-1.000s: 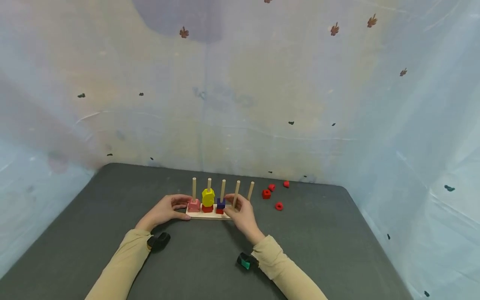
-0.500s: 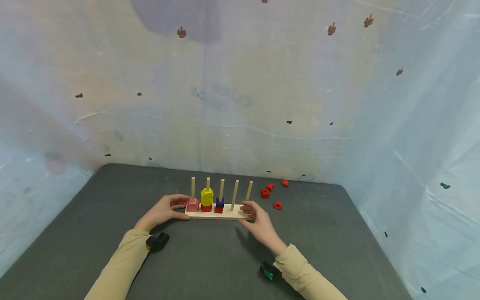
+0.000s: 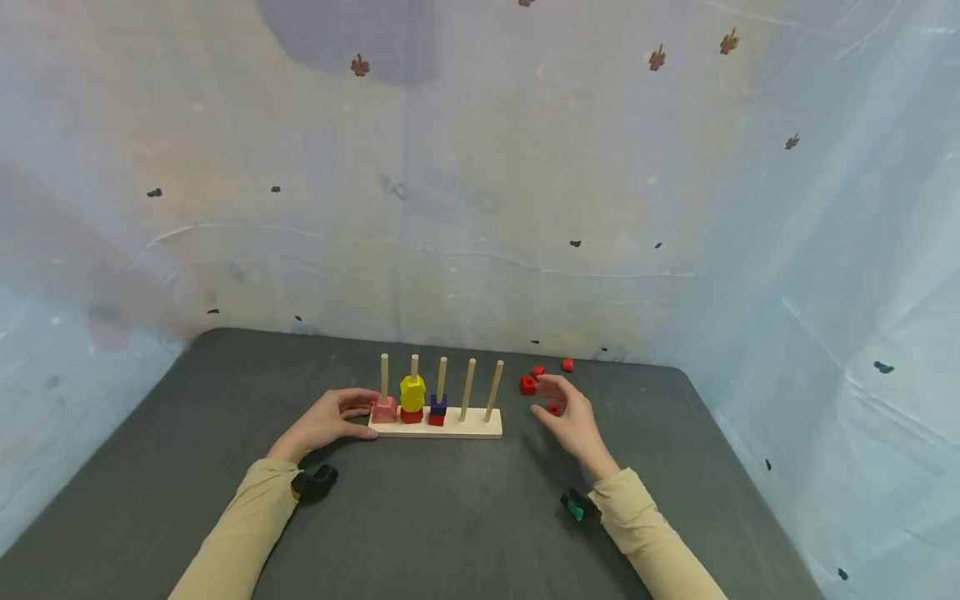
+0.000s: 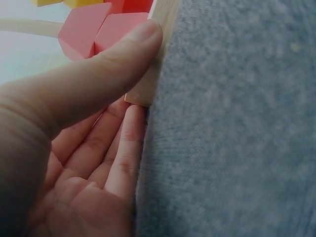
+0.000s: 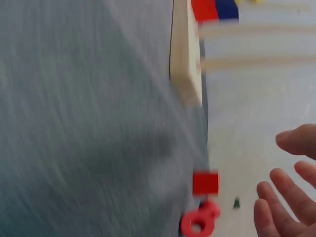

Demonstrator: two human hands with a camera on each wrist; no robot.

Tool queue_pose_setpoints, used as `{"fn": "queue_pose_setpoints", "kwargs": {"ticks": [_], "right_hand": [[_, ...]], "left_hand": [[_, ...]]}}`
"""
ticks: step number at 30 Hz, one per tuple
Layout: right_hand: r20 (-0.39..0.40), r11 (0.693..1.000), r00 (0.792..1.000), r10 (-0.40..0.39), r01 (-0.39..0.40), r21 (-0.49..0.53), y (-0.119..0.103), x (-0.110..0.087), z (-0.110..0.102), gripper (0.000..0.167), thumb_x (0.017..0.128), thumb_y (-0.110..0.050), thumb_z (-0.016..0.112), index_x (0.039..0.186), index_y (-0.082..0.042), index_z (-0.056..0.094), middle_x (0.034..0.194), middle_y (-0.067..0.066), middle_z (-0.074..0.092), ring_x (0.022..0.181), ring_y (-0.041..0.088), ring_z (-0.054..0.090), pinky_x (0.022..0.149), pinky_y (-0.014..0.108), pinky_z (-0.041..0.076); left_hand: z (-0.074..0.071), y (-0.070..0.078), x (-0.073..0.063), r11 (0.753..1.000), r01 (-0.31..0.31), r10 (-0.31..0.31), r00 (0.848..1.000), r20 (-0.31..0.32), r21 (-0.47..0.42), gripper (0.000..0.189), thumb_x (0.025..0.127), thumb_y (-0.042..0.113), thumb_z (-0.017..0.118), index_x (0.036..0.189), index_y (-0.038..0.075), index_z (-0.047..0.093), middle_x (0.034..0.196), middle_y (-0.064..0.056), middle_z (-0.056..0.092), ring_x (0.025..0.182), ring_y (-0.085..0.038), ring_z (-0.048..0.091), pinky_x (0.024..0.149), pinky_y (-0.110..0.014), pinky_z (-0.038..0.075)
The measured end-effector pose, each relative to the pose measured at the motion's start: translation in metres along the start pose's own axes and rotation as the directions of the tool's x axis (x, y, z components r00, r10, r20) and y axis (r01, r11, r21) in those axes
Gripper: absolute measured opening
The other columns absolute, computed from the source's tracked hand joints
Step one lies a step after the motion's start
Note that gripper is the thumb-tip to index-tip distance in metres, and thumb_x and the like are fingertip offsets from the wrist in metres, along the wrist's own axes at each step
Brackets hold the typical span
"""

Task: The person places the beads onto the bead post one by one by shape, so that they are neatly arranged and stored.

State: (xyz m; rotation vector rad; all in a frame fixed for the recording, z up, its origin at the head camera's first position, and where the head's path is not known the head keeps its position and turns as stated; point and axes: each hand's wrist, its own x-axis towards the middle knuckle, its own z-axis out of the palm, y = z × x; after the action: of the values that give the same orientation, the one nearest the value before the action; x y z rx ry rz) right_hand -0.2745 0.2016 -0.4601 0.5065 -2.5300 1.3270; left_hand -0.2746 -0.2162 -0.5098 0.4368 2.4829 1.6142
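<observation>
A wooden peg board [image 3: 480,427] with several upright pegs stands on the table. My left hand [image 3: 326,425] grips its left end, thumb along the front edge, fingers round the end. Pink blocks [image 4: 118,34] sit on the leftmost peg. On the second peg, yellow blocks [image 3: 412,393] top a red block [image 3: 412,416]; on the third, a blue block [image 3: 438,402] tops a red one. The two right pegs are bare. My right hand [image 3: 573,421], fingers spread and holding nothing, hovers right of the board, partly covering a red ring [image 3: 554,409] near a red cube [image 3: 527,386].
Two more small red pieces lie farther back, one behind the cube [image 3: 537,372] and another red piece [image 3: 567,365] near the table's [image 3: 420,525] rear edge. A draped, patterned sheet [image 3: 480,208] rises behind and beside the table.
My right hand has left the blue block on the third peg and moved right, past the board's end, to the loose red pieces. The left hand keeps its place on the board.
</observation>
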Motion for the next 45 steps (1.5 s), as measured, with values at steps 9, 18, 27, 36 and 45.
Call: {"fn": "queue_pose_setpoints", "kwargs": {"ticks": [9,18,27,36,45], "right_hand": [[0.016,0.994,1.000,0.023,-0.021,-0.107,0.024,0.029,0.000,0.050,0.083,-0.008,0.075,0.129,0.001,0.055,0.120,0.020,0.059,0.110,0.037,0.056,0.090,0.051,0.049],[0.055,0.968,0.996,0.069,-0.053,-0.247,0.038,0.046,0.018,0.047,0.080,-0.008,0.078,0.122,0.001,0.060,0.112,0.015,0.062,0.099,0.029,0.059,0.086,0.044,0.051],[0.029,0.965,0.996,0.088,-0.078,-0.252,0.037,0.055,0.024,0.036,0.081,0.001,0.072,0.115,-0.001,0.064,0.109,0.013,0.063,0.091,0.025,0.057,0.079,0.041,0.051],[0.173,0.977,0.979,0.108,-0.072,-0.203,0.033,0.054,0.020,0.043,0.079,0.009,0.070,0.119,-0.002,0.063,0.114,0.011,0.064,0.102,0.028,0.061,0.085,0.043,0.051],[0.194,0.980,0.975,0.108,-0.071,-0.188,0.023,0.055,0.011,0.034,0.082,0.006,0.070,0.115,-0.001,0.065,0.110,0.011,0.066,0.101,0.028,0.062,0.086,0.044,0.052]], "left_hand": [[-0.002,0.000,0.001,1.000,0.004,-0.004,1.000,-0.003,0.005,0.074,0.072,0.021,0.085,0.134,-0.001,0.052,0.133,-0.020,0.052,0.119,-0.033,0.053,0.098,-0.041,0.047],[0.001,0.003,-0.002,1.000,-0.012,0.012,1.000,0.005,0.011,0.072,0.074,0.018,0.083,0.134,-0.004,0.050,0.133,-0.022,0.052,0.118,-0.034,0.053,0.098,-0.042,0.047],[0.001,0.004,-0.001,1.000,-0.007,0.007,1.000,-0.002,-0.002,0.071,0.074,0.014,0.083,0.134,-0.004,0.051,0.132,-0.022,0.052,0.118,-0.035,0.053,0.097,-0.043,0.047],[0.000,0.004,-0.002,1.000,-0.003,0.003,1.000,-0.002,-0.016,0.072,0.072,0.016,0.084,0.133,-0.005,0.051,0.131,-0.022,0.053,0.118,-0.035,0.053,0.098,-0.042,0.047],[0.000,-0.002,0.002,1.000,0.008,-0.008,1.000,0.002,-0.012,0.074,0.070,0.021,0.086,0.133,0.000,0.053,0.132,-0.018,0.053,0.118,-0.031,0.054,0.097,-0.038,0.048]]}}
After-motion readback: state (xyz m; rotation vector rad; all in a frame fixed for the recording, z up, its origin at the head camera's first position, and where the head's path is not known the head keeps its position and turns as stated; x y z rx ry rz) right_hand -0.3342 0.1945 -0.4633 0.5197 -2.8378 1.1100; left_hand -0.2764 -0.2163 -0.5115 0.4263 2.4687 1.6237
